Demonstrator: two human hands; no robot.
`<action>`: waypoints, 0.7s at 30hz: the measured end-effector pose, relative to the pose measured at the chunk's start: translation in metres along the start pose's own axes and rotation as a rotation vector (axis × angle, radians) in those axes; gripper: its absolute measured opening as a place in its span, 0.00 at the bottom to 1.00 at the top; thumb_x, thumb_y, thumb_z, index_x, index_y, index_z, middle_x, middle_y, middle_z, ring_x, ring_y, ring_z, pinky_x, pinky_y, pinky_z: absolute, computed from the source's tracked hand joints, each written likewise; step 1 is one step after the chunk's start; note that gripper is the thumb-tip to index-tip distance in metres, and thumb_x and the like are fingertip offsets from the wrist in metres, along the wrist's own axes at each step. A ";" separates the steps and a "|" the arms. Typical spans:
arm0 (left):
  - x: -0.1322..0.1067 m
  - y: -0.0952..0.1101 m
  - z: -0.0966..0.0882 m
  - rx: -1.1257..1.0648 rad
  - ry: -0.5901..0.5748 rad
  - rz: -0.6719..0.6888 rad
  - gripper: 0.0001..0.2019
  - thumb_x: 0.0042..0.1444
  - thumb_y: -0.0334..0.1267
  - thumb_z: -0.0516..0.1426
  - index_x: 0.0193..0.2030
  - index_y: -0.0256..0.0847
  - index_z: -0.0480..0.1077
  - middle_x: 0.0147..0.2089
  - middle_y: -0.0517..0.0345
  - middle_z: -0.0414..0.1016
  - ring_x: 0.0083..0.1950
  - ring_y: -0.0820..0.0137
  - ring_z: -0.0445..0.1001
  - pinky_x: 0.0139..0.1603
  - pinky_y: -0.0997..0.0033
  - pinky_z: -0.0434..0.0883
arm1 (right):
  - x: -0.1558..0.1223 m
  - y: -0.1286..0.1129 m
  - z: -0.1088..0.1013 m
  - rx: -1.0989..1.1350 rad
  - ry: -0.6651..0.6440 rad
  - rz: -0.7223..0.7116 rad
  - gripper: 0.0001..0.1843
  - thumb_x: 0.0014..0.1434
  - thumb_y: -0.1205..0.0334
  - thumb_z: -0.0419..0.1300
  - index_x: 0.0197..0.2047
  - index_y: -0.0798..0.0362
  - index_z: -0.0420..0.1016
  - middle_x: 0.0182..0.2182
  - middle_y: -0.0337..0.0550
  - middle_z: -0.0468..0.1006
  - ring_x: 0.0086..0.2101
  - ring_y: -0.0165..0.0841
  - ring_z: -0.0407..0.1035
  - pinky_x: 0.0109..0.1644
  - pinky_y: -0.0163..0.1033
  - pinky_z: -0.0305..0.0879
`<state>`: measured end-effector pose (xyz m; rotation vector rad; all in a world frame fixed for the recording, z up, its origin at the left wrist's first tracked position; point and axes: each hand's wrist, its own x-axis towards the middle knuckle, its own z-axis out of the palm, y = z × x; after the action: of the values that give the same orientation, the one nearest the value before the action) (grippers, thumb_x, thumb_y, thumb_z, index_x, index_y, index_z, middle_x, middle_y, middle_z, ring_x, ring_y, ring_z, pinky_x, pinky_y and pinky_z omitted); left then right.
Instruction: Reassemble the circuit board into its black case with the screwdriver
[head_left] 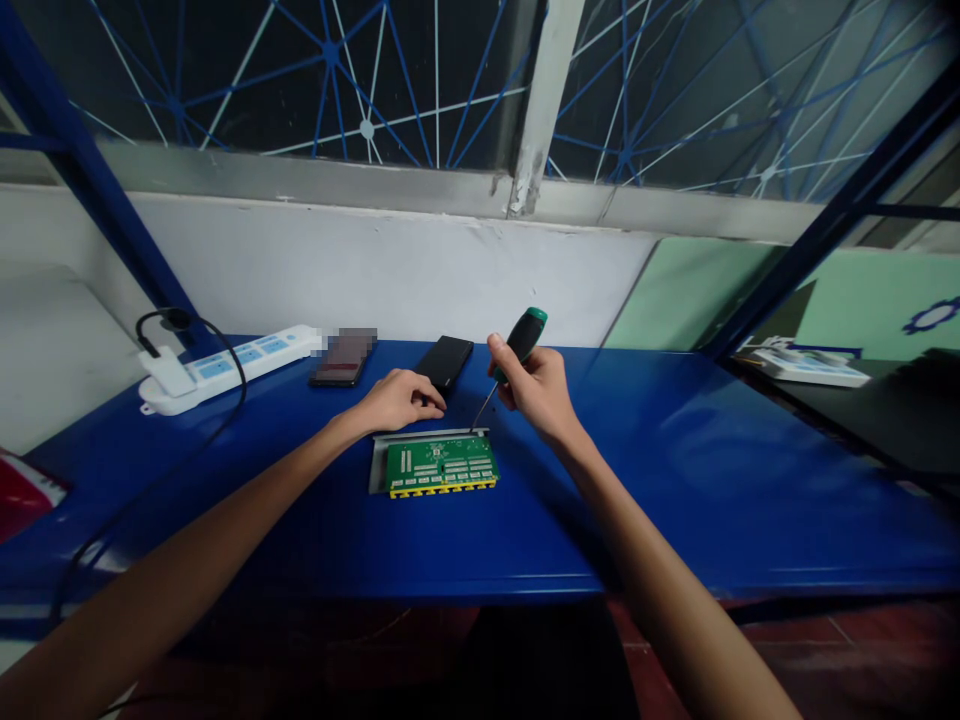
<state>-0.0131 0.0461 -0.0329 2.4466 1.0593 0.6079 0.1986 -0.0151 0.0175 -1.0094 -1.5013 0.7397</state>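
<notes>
A green circuit board point(442, 465) with a row of yellow connectors along its near edge lies in a grey metal tray point(379, 462) on the blue table point(675, 470). My right hand point(536, 385) is closed round a screwdriver point(517, 345) with a green and black handle, its tip resting at the board's far right corner. My left hand point(401, 398) rests on the table just behind the tray's far edge, fingers curled under, touching a black box point(445, 362). What the left fingers hold, if anything, is hidden.
A white power strip point(225, 365) with a black cable point(135, 480) lies at the back left. A dark phone point(343, 358) sits beside the black box. A white wall and window grille rise behind. Another white device point(810, 367) lies on a dark surface at the right.
</notes>
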 end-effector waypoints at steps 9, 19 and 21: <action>-0.012 0.015 -0.038 -0.178 -0.366 -0.070 0.15 0.49 0.49 0.64 0.38 0.40 0.80 0.37 0.52 0.80 0.34 0.68 0.74 0.34 0.73 0.65 | 0.000 0.000 -0.001 0.008 -0.009 -0.008 0.27 0.56 0.39 0.58 0.20 0.54 0.65 0.12 0.32 0.56 0.14 0.23 0.54 0.18 0.34 0.47; -0.011 0.020 -0.021 -0.295 -0.306 0.031 0.10 0.51 0.44 0.64 0.35 0.40 0.80 0.35 0.52 0.80 0.36 0.67 0.76 0.38 0.72 0.68 | -0.003 -0.004 0.001 0.015 -0.039 -0.015 0.24 0.55 0.41 0.61 0.22 0.53 0.67 0.12 0.31 0.57 0.15 0.23 0.54 0.17 0.34 0.47; -0.010 0.021 -0.016 -0.283 -0.263 0.042 0.10 0.52 0.43 0.63 0.34 0.39 0.80 0.35 0.53 0.80 0.36 0.68 0.76 0.37 0.72 0.68 | -0.006 -0.006 0.003 0.027 -0.089 -0.016 0.23 0.55 0.43 0.62 0.22 0.53 0.66 0.11 0.31 0.58 0.13 0.23 0.54 0.16 0.33 0.48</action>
<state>-0.0157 0.0284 -0.0116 2.2295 0.7628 0.4029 0.1947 -0.0228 0.0197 -0.9533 -1.5699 0.8005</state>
